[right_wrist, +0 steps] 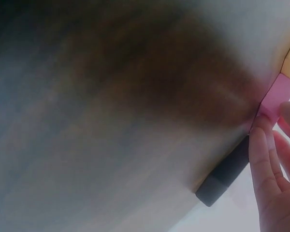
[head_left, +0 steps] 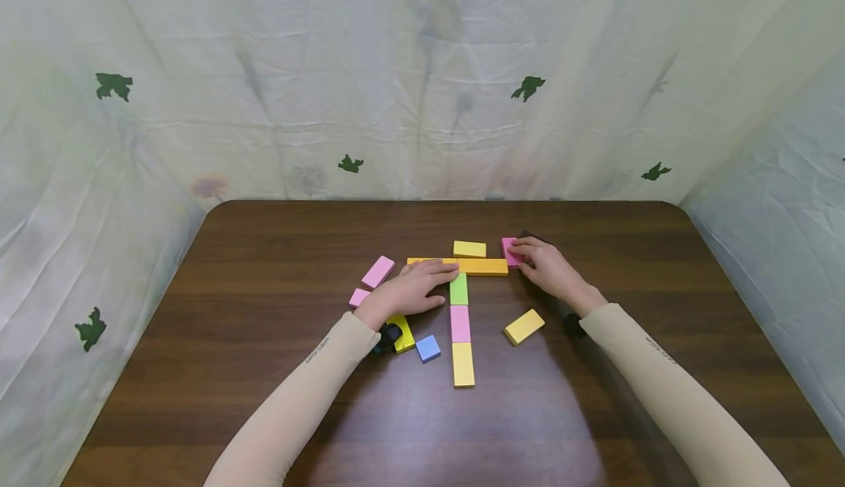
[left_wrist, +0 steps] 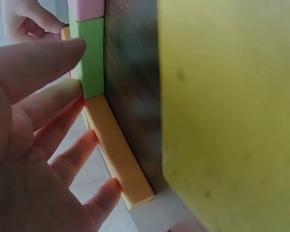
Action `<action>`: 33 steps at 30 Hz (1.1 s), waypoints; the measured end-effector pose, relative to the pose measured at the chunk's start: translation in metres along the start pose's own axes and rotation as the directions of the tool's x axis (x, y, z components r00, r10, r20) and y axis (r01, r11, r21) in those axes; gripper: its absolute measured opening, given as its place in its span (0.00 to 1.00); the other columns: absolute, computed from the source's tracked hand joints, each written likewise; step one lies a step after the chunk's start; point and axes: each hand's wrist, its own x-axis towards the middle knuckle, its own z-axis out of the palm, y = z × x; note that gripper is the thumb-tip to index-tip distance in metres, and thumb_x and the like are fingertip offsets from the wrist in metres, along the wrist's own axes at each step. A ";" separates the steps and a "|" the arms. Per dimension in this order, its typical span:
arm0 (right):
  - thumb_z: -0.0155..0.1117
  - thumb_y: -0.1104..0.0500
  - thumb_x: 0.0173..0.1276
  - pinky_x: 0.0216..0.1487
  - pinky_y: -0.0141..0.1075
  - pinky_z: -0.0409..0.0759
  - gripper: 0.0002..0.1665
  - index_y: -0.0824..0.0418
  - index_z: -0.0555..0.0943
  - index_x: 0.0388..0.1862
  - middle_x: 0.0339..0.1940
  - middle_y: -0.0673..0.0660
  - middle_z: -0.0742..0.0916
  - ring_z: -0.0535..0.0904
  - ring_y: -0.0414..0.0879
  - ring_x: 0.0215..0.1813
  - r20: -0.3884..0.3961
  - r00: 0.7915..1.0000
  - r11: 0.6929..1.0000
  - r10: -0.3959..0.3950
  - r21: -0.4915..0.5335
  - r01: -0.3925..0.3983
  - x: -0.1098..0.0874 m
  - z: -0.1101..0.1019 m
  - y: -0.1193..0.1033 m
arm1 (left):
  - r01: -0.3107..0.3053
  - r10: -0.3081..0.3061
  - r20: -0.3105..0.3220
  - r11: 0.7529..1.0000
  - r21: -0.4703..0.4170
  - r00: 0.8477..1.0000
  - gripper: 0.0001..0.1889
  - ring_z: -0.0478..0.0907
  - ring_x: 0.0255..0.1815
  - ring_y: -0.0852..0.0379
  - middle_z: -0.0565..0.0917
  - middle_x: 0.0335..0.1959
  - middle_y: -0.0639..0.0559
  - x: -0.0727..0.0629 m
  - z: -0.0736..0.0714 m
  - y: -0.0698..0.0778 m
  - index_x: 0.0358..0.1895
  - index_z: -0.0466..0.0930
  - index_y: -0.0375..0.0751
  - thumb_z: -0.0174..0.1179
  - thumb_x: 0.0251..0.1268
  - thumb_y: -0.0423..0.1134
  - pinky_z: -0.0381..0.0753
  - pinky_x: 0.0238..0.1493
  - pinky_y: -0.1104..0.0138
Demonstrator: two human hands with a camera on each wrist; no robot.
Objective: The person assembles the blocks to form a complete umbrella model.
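Note:
My left hand (head_left: pixel 414 289) lies with its fingers fairly straight on the left part of the orange bar (head_left: pixel 483 267). In the left wrist view, its fingertips touch the orange block (left_wrist: pixel 123 154) and its thumb is close to the green block (left_wrist: pixel 92 58). My right hand (head_left: pixel 551 265) pinches a pink block (head_left: pixel 507 251) at the bar's right end. The right wrist view has that pink block (right_wrist: pixel 278 99) between thumb and fingers, touching the orange. From the bar, a green block (head_left: pixel 458 290), a pink block (head_left: pixel 460 324) and a yellow block (head_left: pixel 463 364) run toward me.
A pale yellow block (head_left: pixel 469 249) lies behind the bar, another yellow block (head_left: pixel 524 327) to the right. Left are a pink block (head_left: pixel 378 272), a smaller pink one (head_left: pixel 359 297), a bright yellow block (head_left: pixel 403 335) and a blue block (head_left: pixel 428 348). A dark block (right_wrist: pixel 222 174) is beside my right fingers.

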 end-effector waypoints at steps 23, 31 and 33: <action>0.62 0.71 0.64 0.45 0.45 0.80 0.23 0.70 0.76 0.60 0.59 0.67 0.77 0.77 0.54 0.45 0.030 0.998 0.998 0.053 0.040 -0.054 -0.002 -0.008 0.000 | -0.034 0.034 0.002 0.999 0.011 0.999 0.27 0.56 0.71 0.46 0.63 0.72 0.51 0.006 -0.004 -0.001 0.69 0.66 0.40 0.57 0.68 0.38 0.59 0.67 0.50; 0.58 0.72 0.64 0.50 0.51 0.76 0.21 0.69 0.79 0.56 0.59 0.65 0.78 0.77 0.58 0.51 -0.091 0.992 0.996 0.083 0.025 -0.081 -0.002 -0.016 0.011 | -0.030 0.030 -0.002 0.999 -0.010 1.000 0.26 0.56 0.71 0.46 0.63 0.72 0.50 0.007 -0.004 -0.001 0.69 0.67 0.40 0.56 0.68 0.37 0.59 0.66 0.48; 0.58 0.71 0.64 0.54 0.53 0.73 0.20 0.69 0.79 0.56 0.59 0.66 0.78 0.74 0.60 0.55 -0.103 0.991 0.996 0.089 0.011 -0.088 -0.003 -0.018 0.015 | -0.030 0.030 -0.005 0.999 -0.014 1.000 0.26 0.56 0.71 0.46 0.64 0.71 0.50 0.007 -0.004 -0.002 0.69 0.67 0.40 0.56 0.68 0.36 0.60 0.66 0.47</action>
